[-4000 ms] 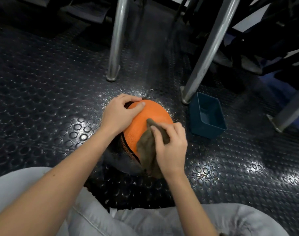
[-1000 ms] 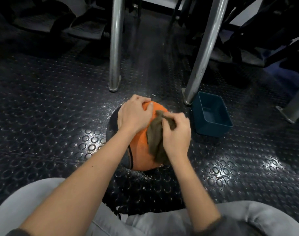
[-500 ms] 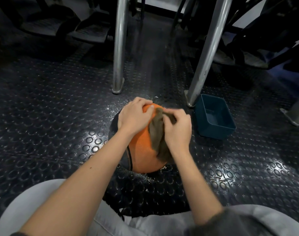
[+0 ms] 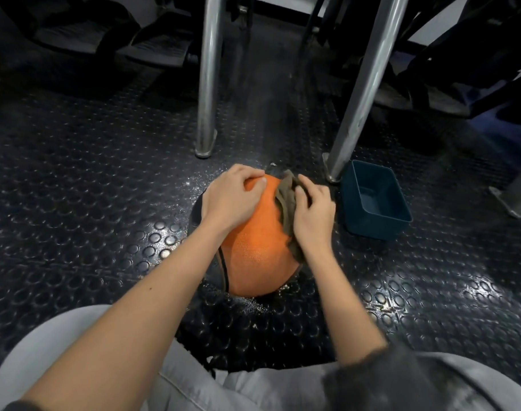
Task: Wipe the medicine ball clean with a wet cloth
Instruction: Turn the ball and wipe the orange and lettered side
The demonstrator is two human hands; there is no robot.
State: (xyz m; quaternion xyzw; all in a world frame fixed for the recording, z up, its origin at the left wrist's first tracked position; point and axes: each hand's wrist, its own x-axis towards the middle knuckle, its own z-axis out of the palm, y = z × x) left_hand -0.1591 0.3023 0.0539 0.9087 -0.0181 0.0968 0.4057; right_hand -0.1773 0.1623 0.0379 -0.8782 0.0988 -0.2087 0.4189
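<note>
Right now the wiping step is under way. The round orange and black medicine ball (image 4: pixel 253 250) sits on the black rubber floor with round bumps (image 4: pixel 75 173), under both hands.

The left hand (image 4: pixel 229 197) is on top of the ball. Its fingers are bent and grip the rough skin, which should stop the ball from rolling. The right hand (image 4: pixel 312 215) has its fingers bent over a crumpled brown-green cloth (image 4: pixel 285 203) and presses it on the ball's upper right side. Part of the cloth hangs down from under that hand along the ball.

A dark blue plastic tub (image 4: pixel 371 225) stands on the floor just to the right of the right hand, apart from the ball. It cannot be told if there is water in it. Two shiny metal legs (image 4: pixel 207 84) stand beyond the hands.

The job looks only part done. The cloth touches one side of the orange part, and it does not reach the black part below the left hand or the bottom.

The next move likely calls for the right hand to rub the cloth across and down the ball. The left hand needs to hold firm and then turn the ball so a new side comes up.
</note>
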